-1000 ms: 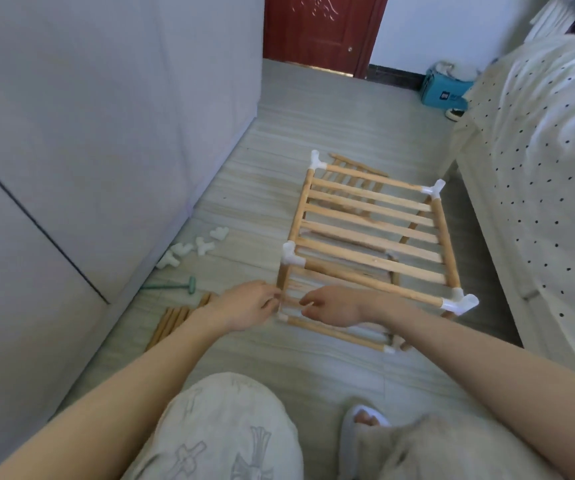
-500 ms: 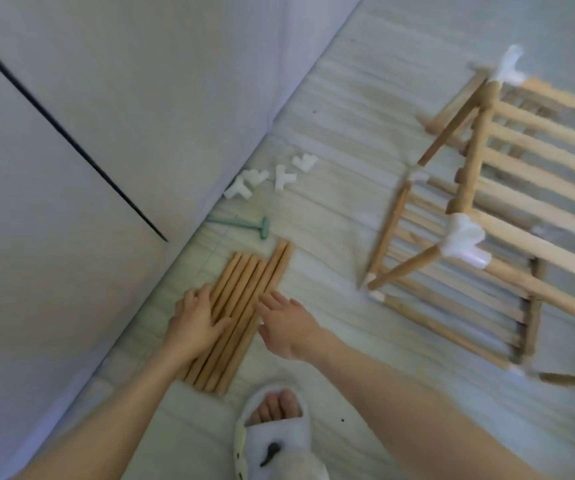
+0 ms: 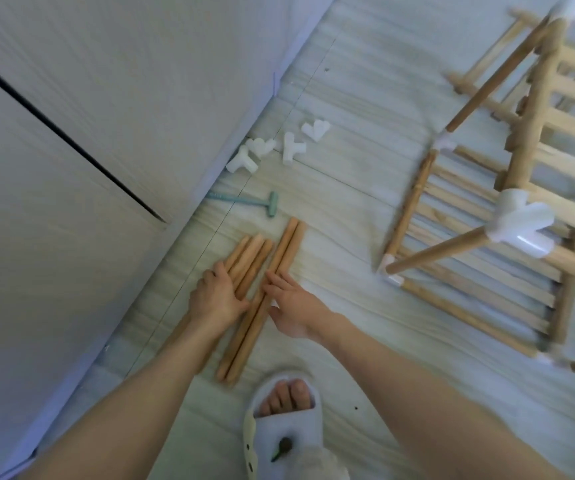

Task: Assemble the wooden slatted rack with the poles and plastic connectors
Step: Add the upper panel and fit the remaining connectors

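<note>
Two hands are laid on the loose poles [image 3: 244, 271] on the floor [image 3: 331, 188]. The left hand [image 3: 215, 299] is spread flat, fingers straight, pressed on the group of poles nearer the wall [image 3: 89, 116]. The right hand [image 3: 288, 303] is held open too, its fingertips [image 3: 272, 277] touching the pair of poles set slightly apart. Beyond the pole tips a small green mallet [image 3: 244, 202] is seen, and further out four white plastic connectors [image 3: 279, 147] are scattered by the wall's base. Off to the right the half-built slatted rack [image 3: 487, 220] is tilted, a connector fitted at its near corner. A slippered foot [image 3: 286, 410] is planted just below the poles.
</note>
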Tool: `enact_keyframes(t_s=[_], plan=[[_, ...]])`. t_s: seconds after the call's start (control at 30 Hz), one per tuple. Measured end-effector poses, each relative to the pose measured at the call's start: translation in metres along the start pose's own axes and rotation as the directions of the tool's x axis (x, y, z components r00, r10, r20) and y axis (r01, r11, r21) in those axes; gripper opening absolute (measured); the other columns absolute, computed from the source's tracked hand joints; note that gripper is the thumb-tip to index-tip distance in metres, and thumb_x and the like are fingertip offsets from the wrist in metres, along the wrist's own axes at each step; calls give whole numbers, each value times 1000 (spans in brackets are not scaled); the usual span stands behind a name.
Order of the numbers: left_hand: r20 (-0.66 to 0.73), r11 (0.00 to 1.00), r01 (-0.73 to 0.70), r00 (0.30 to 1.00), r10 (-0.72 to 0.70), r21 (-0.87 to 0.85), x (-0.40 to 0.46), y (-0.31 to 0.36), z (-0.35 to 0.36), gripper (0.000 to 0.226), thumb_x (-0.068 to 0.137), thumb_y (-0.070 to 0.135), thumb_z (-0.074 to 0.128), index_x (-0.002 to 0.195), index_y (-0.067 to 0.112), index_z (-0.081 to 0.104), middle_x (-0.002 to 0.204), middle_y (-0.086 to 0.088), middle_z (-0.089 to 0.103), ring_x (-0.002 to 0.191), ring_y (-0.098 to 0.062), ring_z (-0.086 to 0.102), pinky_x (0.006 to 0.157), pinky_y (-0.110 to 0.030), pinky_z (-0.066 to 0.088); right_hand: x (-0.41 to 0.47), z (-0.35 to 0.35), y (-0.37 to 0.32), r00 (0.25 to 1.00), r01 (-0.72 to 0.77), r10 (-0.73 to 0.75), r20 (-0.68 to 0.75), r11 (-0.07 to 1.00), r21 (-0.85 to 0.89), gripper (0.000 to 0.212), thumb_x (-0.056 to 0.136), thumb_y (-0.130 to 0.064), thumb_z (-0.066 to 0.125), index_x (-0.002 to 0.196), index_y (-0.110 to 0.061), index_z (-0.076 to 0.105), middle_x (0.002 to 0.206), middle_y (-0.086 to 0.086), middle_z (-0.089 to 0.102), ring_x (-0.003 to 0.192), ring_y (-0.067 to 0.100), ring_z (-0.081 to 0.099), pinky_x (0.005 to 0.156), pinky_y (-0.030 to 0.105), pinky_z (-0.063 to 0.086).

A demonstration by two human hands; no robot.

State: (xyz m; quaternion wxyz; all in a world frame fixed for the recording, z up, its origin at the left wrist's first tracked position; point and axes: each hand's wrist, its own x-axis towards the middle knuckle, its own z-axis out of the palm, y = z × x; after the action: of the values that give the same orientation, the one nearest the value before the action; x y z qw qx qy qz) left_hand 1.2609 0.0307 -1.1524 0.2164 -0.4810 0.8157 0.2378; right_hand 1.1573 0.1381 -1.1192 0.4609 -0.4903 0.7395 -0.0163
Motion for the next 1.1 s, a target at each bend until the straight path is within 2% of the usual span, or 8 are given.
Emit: enact_keyframes(t_s=[0.2, 0.37, 0.47, 0.57, 0.77, 0.93, 1.0, 1.1], plan=[[41, 991, 22, 999, -17, -132, 6, -8, -13, 53, 78, 30, 69, 118, 8, 44, 110, -12, 59, 102, -31, 59, 77, -36, 47, -10, -14, -7, 999, 18, -5, -49, 965, 261, 46, 101, -7, 29, 146, -3, 23, 157, 9, 14, 145, 19, 6, 105, 12, -2], [21, 809, -68, 995, 99, -583, -11, 0, -40, 12, 79, 0, 63, 76, 8, 55, 69, -6, 58, 65, -21, 56, 63, -30, 44, -16, -26, -13, 964, -106, 239, -115, 743, 660, 46, 100, -32, 40, 139, -8, 42, 141, 9, 47, 128, 24, 44, 108, 32, 35], [5, 664, -178, 965, 264, -726, -37, 29, -72, 20, 81, -6, 60, 70, 11, 56, 54, -1, 58, 50, -12, 53, 53, -25, 44, -34, -61, -20, 926, 4, 303, -225, 588, 809, 40, 98, -32, 45, 128, -8, 53, 118, 6, 59, 104, 21, 60, 83, 31, 53], [-15, 499, -278, 883, 468, -821, -70, 74, -110, 16, 84, -13, 53, 79, 2, 57, 55, -2, 59, 48, -11, 56, 50, -25, 45, -76, -107, -26, 880, 185, 282, -383, 537, 823, 26, 98, -24, 47, 110, -6, 61, 84, 4, 59, 68, 12, 57, 55, 18, 44], [-172, 350, -447, 784, 596, -823, -136, 154, -162, 9, 86, -5, 58, 88, 3, 61, 64, -1, 69, 60, -12, 68, 59, -21, 54, -196, -180, -18, 703, 356, 243, -668, 694, 626, 25, 93, -22, 57, 71, -12, 52, 66, 2, 51, 60, 12, 51, 54, 21, 39], [-382, 118, -513, 755, 533, -850, -203, 220, -181, 15, 89, 1, 57, 80, 12, 56, 72, -7, 70, 69, -16, 68, 72, -30, 56, -297, -202, 4, 482, 426, 299, -824, 741, 519, 18, 98, -25, 45, 84, -15, 49, 89, 23, 63, 85, 35, 63, 82, 48, 53], [-409, 43, -497, 757, 509, -867, -228, 244, -185, 18, 91, -1, 52, 79, 13, 52, 59, 1, 65, 55, -11, 64, 62, -25, 55, -339, -201, 21, 385, 488, 345, -856, 711, 506, 18, 100, -24, 40, 84, -18, 44, 80, 15, 58, 79, 29, 63, 82, 46, 53], [-447, 74, -560, 726, 523, -825, -256, 274, -189, 19, 90, 0, 53, 79, 16, 53, 50, 2, 54, 42, -9, 50, 49, -21, 46, -396, -190, 56, 233, 556, 495, -837, 638, 533, 20, 101, -30, 35, 94, -14, 46, 66, 4, 49, 61, 18, 57, 70, 39, 53]])
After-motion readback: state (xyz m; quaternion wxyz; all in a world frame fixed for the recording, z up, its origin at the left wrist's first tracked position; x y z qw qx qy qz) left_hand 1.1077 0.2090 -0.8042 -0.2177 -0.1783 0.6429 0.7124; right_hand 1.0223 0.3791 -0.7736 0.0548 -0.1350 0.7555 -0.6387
